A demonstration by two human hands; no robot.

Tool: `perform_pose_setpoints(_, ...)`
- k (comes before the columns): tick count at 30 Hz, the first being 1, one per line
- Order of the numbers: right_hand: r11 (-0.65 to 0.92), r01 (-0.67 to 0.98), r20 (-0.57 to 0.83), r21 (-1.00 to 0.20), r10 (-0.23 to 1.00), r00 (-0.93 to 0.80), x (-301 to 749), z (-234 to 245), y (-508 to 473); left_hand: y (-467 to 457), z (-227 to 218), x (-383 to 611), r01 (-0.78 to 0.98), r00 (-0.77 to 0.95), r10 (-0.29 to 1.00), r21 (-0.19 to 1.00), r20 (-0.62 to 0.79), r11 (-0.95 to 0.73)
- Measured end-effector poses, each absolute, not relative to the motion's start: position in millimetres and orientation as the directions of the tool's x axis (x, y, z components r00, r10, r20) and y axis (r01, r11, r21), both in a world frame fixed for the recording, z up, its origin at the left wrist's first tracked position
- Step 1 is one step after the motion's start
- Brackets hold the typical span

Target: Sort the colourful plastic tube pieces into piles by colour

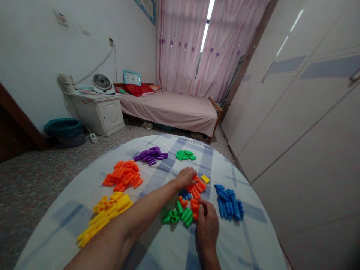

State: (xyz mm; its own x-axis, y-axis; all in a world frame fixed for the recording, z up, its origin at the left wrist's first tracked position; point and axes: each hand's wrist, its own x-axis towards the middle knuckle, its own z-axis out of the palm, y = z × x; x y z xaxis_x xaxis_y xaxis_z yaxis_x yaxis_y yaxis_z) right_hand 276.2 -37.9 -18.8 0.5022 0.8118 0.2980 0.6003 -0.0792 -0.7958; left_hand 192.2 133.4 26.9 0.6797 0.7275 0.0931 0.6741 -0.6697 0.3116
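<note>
In the head view, my left hand (186, 177) reaches across the table, fingers bent down over a small group of orange plastic tubes (198, 187). Its fingertips are partly hidden. My right hand (208, 222) is curled, thumb and fingers against a short stack of orange plastic tubes (194, 207). Between the hands lie a few blue tubes (185, 195), small orange pieces (183, 202) and green tubes (186, 216), some with open ends facing me. Two yellow tubes (205, 179) lie just beyond the orange group.
Sorted piles surround the hands: yellow (105, 215), orange (123, 176), purple (151, 155), green (185, 155) and blue (229, 202). They rest on a round table with a checked cloth (247, 236). Behind stand a bed (174, 108), a white cabinet (109, 114) and a wardrobe (295, 131).
</note>
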Motion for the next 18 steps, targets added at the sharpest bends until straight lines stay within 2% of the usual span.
perform_pose_setpoints(7,-0.088,0.604,0.287,-0.792,0.819,0.497,278.8,-21.8,-37.1,136.3,51.8,94.8,0.775,0.544,0.819,0.264,0.181,-0.574)
perform_pose_setpoints(12,-0.085,0.606,0.292,-0.791,0.818,0.496,279.5,-23.0,-36.0,141.0,58.6,4.8,0.874,0.423,0.889,0.181,0.176,-0.452)
perform_pose_setpoints(18,-0.098,0.612,0.286,-0.785,0.819,0.498,280.0,-23.5,-35.2,131.9,54.5,-22.1,0.921,0.326,0.926,0.157,0.190,-0.356)
